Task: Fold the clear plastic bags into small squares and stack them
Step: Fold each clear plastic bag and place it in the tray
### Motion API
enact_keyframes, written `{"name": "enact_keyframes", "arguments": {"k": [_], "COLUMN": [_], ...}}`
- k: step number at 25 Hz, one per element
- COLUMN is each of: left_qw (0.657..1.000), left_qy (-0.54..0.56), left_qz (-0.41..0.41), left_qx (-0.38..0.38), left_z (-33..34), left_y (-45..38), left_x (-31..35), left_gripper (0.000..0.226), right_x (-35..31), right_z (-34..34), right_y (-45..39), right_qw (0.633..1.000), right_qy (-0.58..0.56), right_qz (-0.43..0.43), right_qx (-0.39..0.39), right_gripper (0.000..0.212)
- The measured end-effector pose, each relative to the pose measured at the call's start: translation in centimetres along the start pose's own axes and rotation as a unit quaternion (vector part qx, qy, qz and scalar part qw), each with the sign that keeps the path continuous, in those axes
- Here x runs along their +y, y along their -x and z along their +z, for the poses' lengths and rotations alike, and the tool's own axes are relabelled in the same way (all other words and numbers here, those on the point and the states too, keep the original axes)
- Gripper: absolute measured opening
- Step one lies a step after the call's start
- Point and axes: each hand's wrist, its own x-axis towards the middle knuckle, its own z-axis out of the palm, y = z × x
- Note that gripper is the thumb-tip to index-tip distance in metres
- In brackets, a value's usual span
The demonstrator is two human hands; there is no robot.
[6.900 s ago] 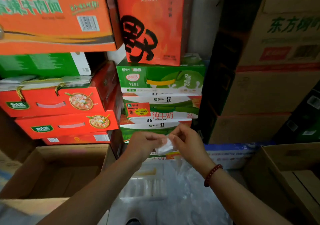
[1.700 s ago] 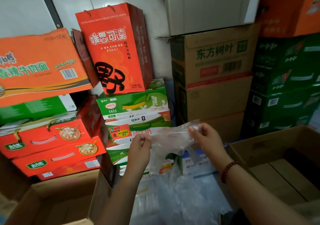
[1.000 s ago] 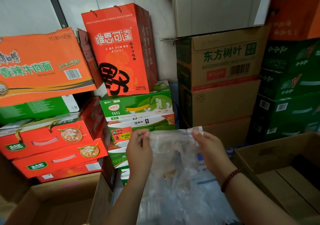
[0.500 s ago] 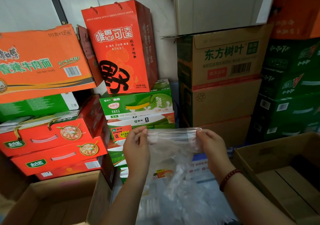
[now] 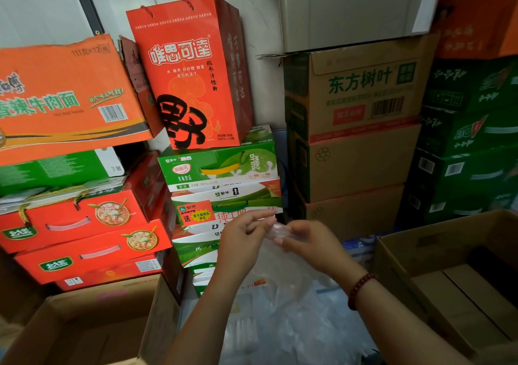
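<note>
A clear plastic bag [image 5: 276,255] hangs between my hands at chest height, its top edge gathered where the hands meet. My left hand [image 5: 242,238] pinches that top edge from the left. My right hand [image 5: 311,245], with a red bead bracelet on the wrist, pinches it from the right, fingertips close to the left hand's. The lower part of the bag droops loosely down toward a heap of more clear plastic bags [image 5: 294,328] lying below my forearms. The motion blurs the fingers.
An open cardboard box [image 5: 84,328] stands at lower left and another open cardboard box [image 5: 459,275] at lower right. Stacked red, orange and green drink cartons [image 5: 218,168] and brown cartons [image 5: 356,151] fill the wall behind.
My hands held the bag's top edge stretched wide apart half a second ago. They have now come together, folding the top edge in half. Several seconds back I held a small folded square.
</note>
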Motion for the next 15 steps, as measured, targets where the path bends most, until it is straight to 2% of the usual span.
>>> {"name": "enact_keyframes", "arguments": {"k": [1, 3, 6, 11, 15], "left_qw": [1.000, 0.999, 0.994, 0.982, 0.972], "left_qy": [0.005, 0.002, -0.002, 0.069, 0.167], "left_qz": [-0.004, -0.032, -0.098, -0.162, -0.161], "left_qx": [-0.008, -0.022, -0.051, -0.074, -0.030], "left_z": [-0.3, -1.1, -2.8, -3.7, -3.0], "left_y": [-0.1, -0.5, -0.9, -0.8, -1.0], "left_x": [0.0, -0.3, -1.2, -2.1, -2.0], "left_gripper": [0.014, 0.012, 0.028, 0.049, 0.057], "right_x": [0.0, 0.1, 0.5, 0.5, 0.4], "right_z": [-0.2, -0.8, -2.2, -3.4, -3.2], "right_y": [-0.1, -0.1, -0.4, -0.4, -0.2], "right_qw": [1.000, 0.996, 0.982, 0.964, 0.959], "right_qy": [-0.008, -0.057, -0.135, -0.205, -0.217], "right_qz": [-0.003, 0.011, 0.037, 0.079, 0.086], "right_qx": [0.021, 0.071, 0.127, 0.147, 0.161], "right_gripper": [0.015, 0.016, 0.016, 0.030, 0.035]}}
